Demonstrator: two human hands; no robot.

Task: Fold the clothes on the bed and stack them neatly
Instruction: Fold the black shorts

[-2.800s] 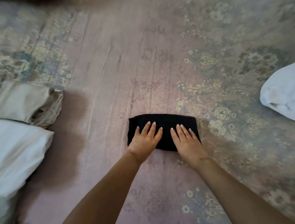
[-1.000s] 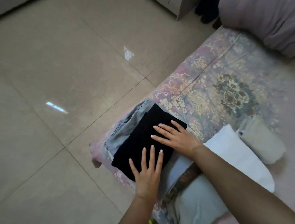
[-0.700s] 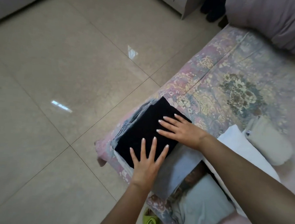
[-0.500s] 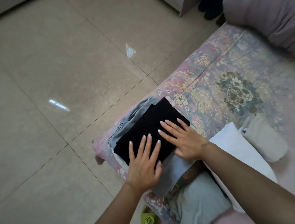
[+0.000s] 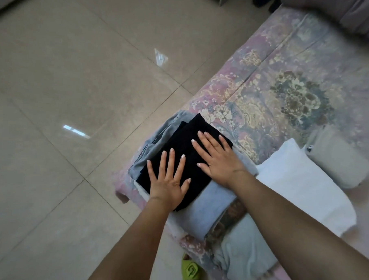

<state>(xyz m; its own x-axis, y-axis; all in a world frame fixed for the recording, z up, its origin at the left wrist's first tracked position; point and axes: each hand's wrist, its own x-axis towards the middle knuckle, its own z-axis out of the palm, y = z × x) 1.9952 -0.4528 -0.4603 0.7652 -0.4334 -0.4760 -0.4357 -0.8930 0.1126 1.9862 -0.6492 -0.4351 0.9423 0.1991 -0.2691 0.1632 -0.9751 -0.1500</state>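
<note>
A folded black garment [image 5: 186, 144] lies on top of a stack at the bed's corner, over folded grey-blue jeans [image 5: 158, 136] and a pale grey folded piece [image 5: 210, 210]. My left hand [image 5: 168, 179] presses flat on the black garment's near end, fingers spread. My right hand [image 5: 215, 156] lies flat on its far right part, fingers straight. Neither hand grips anything.
The floral bedsheet [image 5: 287, 91] stretches away to the right. A folded white cloth [image 5: 300, 183], a rolled beige piece [image 5: 337, 159] and a pale green garment [image 5: 246, 252] lie beside the stack. Tiled floor [image 5: 75, 92] on the left; a green slipper [image 5: 189, 271] below the bed edge.
The black garment went from the middle of the bed to the top of the corner stack. In the last second both hands stayed flat on it, shifting only slightly.
</note>
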